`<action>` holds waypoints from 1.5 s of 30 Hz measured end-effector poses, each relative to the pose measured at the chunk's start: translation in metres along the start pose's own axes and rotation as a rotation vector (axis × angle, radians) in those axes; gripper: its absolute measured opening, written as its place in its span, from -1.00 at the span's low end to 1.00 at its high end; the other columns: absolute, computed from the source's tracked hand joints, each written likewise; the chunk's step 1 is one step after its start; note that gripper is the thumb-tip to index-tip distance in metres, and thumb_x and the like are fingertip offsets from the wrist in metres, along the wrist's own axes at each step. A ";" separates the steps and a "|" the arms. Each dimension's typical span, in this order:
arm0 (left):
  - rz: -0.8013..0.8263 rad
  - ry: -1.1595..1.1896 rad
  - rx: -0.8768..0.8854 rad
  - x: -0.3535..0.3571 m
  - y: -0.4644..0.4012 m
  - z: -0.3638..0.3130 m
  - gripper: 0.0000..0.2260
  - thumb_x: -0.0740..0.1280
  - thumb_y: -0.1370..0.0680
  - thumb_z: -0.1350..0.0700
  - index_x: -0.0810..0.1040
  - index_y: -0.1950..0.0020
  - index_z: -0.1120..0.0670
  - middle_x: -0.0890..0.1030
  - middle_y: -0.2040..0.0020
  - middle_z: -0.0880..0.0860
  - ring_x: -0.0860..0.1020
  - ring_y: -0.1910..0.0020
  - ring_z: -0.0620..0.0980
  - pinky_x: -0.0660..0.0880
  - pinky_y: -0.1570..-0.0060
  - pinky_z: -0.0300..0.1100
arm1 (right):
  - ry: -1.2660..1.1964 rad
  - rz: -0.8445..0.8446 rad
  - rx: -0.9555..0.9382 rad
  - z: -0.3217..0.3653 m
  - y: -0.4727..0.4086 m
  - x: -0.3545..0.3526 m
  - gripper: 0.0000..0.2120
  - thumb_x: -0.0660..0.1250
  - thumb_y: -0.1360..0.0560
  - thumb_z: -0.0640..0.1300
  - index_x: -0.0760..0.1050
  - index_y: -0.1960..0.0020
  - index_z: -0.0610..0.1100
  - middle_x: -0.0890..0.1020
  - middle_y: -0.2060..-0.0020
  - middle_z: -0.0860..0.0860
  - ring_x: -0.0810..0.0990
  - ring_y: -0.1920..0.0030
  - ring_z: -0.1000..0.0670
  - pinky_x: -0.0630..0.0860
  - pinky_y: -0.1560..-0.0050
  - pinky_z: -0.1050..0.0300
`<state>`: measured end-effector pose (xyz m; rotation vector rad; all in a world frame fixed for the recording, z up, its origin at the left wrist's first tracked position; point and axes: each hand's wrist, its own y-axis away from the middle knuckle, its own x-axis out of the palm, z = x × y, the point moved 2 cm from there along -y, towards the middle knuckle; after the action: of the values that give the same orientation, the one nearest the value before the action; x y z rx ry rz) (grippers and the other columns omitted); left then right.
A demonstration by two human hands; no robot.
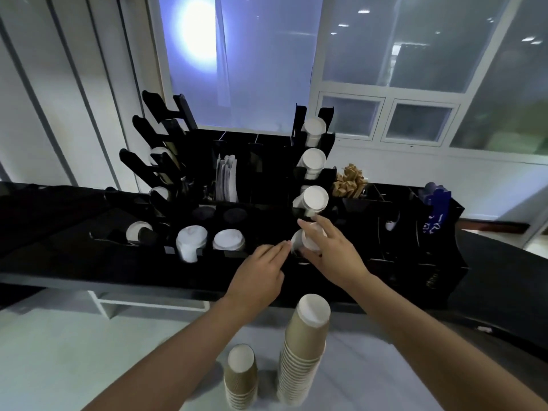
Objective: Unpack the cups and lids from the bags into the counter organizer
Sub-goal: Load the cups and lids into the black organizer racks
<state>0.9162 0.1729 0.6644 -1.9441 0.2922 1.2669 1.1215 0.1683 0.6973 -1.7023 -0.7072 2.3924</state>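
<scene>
Head view looks down on a black counter (74, 262) under frosted windows (400, 46) and white wall panels. A black counter organizer (267, 185) holds white cups and lids. Both hands reach its lowest right slot: right hand (332, 250) grips a white cup stack (299, 241); left hand (261, 268), fingers straight, touches it. Two brown cup stacks (305, 351) stand nearer on a pale surface.
</scene>
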 end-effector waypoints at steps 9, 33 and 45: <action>0.066 0.135 -0.110 0.002 0.037 -0.011 -0.47 0.19 -0.60 0.13 0.28 -0.59 0.07 0.38 -0.51 0.00 0.36 -0.43 0.01 0.42 -0.38 -0.03 | -0.168 -0.160 0.087 0.026 0.041 -0.018 -0.54 0.13 -0.66 0.16 0.25 -0.54 0.12 0.15 -0.60 0.04 0.17 -0.57 -0.03 0.25 -0.51 -0.18; 0.329 0.549 -0.610 0.068 0.183 -0.085 -0.55 0.24 -0.56 0.13 0.43 -0.46 -0.01 0.49 -0.35 -0.05 0.39 -0.21 -0.36 0.20 -0.08 -0.67 | -0.874 0.177 0.543 0.016 0.190 0.093 -0.15 0.65 -0.22 0.25 0.31 -0.38 0.18 0.63 -0.17 0.18 0.64 -0.14 0.13 0.63 -0.11 -0.04; 0.578 1.200 -0.739 0.073 0.193 -0.133 -0.22 0.62 -0.28 -0.27 0.37 -0.39 -0.14 0.65 -0.18 -0.21 0.62 -0.16 -0.19 0.57 -0.13 -0.21 | -1.462 0.137 0.747 0.037 0.235 0.040 -0.33 0.48 -0.43 0.26 0.38 -0.42 0.02 0.64 -0.24 -0.10 0.63 -0.24 -0.15 0.61 -0.15 -0.07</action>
<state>0.9316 -0.0352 0.5351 -3.2629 1.1606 0.3017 1.1124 -0.0365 0.5696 0.4277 0.3060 3.0402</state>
